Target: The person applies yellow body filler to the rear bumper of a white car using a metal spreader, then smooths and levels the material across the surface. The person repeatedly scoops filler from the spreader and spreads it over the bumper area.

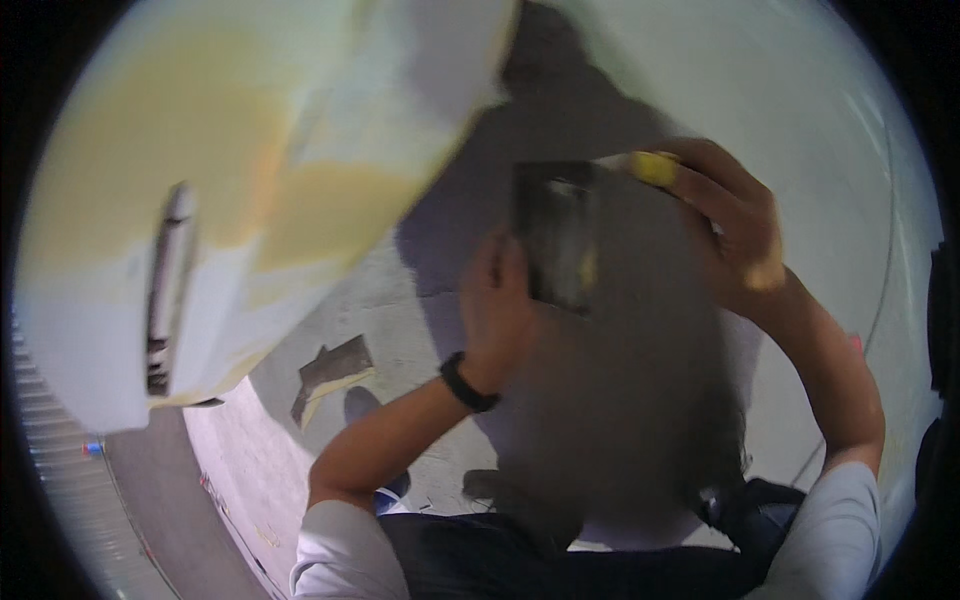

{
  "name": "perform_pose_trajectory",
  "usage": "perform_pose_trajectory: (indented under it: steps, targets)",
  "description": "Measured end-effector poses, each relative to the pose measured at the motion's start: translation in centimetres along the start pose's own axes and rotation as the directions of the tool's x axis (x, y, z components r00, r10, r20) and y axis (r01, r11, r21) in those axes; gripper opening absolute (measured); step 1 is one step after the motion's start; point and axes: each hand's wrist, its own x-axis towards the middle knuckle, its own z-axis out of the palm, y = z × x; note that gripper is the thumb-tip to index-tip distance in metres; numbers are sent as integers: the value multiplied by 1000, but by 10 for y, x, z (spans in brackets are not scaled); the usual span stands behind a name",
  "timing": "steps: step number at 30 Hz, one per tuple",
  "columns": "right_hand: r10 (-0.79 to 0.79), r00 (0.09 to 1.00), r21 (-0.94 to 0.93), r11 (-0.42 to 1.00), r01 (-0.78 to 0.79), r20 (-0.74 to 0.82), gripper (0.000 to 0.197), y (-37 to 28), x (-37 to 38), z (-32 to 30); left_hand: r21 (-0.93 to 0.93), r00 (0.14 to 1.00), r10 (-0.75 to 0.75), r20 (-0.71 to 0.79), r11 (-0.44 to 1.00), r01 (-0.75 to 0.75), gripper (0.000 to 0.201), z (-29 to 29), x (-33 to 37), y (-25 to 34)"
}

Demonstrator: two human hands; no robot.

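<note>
In the head view, the dark plate (548, 225) is in front of the person, near the middle, held above the floor (395, 300). It is a flat rectangle with straight sides, its long axis running near to far and its far end leaning slightly left. Its face is dark with blurred, paler grey streaks, and a yellowish smear lies along the right edge, toward the near end.

The left hand (500, 305) grips the plate by its left edge, thumb and fingers closed in a narrow hold. The right hand (735, 235) pinches a slim tool (655, 168) with a bright yellow handle. The tool's long axis runs left to right and its thin, pale tip points left at the plate's far right corner; blur hides whether the two touch.

A black band (468, 384) circles the left wrist, and both upper arms wear pale fabric sleeves (350, 550).

To the left stands a large, smooth panel (220, 120), whitish with soft-edged yellow patches and a long, narrow recess (170, 290) running near to far. On the grey, mottled floor near it lies an angular, ragged-edged scrap (335, 365), brown with a cream edge. A broad shadow (600, 410) spreads under the hands.
</note>
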Motion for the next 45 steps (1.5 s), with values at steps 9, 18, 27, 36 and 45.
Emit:
perform_pose_trajectory:
  steps: [9, 18, 27, 36, 45]
  targets:
    - [-113, 959, 96, 991, 90, 258, 25, -1, -55, 33, 243, 964, 263, -28, 938, -248, 32, 15, -6, -25]
    - [9, 1000, 314, 949, -5, -13, 26, -22, -9, 44, 419, 997, -51, -49, 906, 67, 27, -8, 12, -51]
    - [-484, 575, -276, 868, 414, -659, 39, -62, 97, 123, 596, 876, 366, 313, 643, -481, 18, -37, -6, -117]
    - [-356, 444, -186, 906, 381, -822, 16, -67, 116, 155, 277, 994, -85, 70, 959, 62, 16, -35, -1, -87]
    - [-460, 420, -312, 873, 376, -782, 19, -63, 111, 142, 567, 899, 256, 354, 706, -424, 14, -46, -6, -116]
